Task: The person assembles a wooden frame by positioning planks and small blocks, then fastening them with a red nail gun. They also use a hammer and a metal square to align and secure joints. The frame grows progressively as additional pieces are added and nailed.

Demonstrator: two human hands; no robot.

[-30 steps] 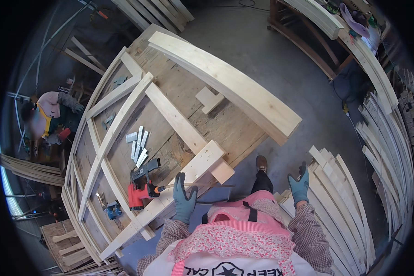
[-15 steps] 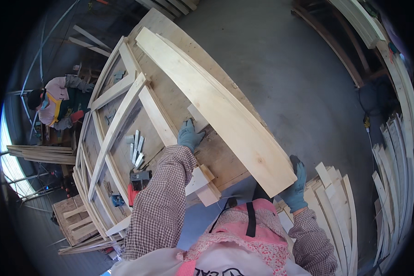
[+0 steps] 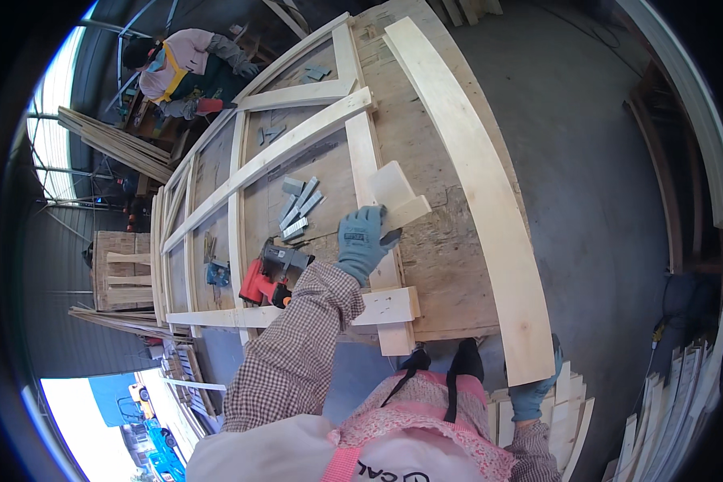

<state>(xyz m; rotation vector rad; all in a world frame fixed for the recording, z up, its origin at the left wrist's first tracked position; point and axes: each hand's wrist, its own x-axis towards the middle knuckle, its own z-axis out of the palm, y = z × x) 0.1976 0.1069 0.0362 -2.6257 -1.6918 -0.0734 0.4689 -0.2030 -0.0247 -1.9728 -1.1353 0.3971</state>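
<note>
My left hand (image 3: pixel 363 245), in a grey-blue glove, lies over an upright strip of the wooden frame (image 3: pixel 367 157). Its thumb and forefinger close about the near end of a small pale wooden block (image 3: pixel 406 210), which overlaps another small piece (image 3: pixel 391 183). At the lower right, my right hand (image 3: pixel 537 392), gloved too, grips the near end of a long curved wooden board (image 3: pixel 490 189); the board partly covers its fingers. That board stretches away from me along the right side of the table.
The plywood table (image 3: pixel 450 265) carries the frame, a red nail gun (image 3: pixel 267 277), several metal strips (image 3: pixel 301 205) and a small blue tool (image 3: pixel 217 274). A co-worker (image 3: pixel 186 64) stands at the far left. Stacked boards (image 3: pixel 566 422) are at my lower right.
My view has turned, and the scene sits differently in it. The curved board stands more upright in view and farther from the frame. My left hand and the small block are now over the strip.
</note>
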